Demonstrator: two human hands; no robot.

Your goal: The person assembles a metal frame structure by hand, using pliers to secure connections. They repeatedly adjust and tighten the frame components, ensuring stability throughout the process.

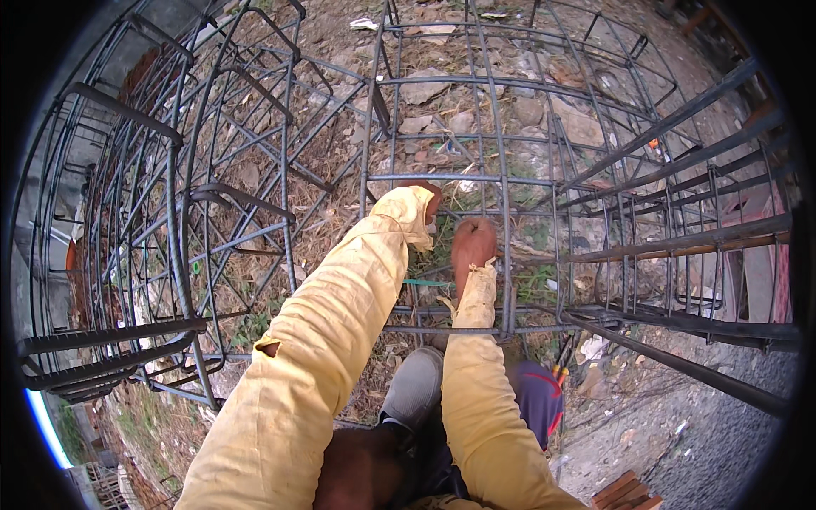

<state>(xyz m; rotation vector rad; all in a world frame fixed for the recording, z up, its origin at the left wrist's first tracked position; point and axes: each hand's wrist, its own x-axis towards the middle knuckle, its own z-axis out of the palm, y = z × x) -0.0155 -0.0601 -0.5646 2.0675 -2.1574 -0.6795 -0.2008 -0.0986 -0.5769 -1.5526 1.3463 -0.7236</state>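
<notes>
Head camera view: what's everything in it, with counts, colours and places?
Steel bar frames: several, too tangled to count; dark grey; left, right and around the hands
Stones: many; greyish; beyond the hands
Ground: one; brown, dry grass; under the frames
Thin strip: one; green; between the forearms
Bricks: a few; reddish brown; bottom right
Shoe: one; grey; between the forearms
Sleeves: two; yellow; on both arms
Left hand: one; bare, partly hidden; centre
Right hand: one; bare; centre
</notes>
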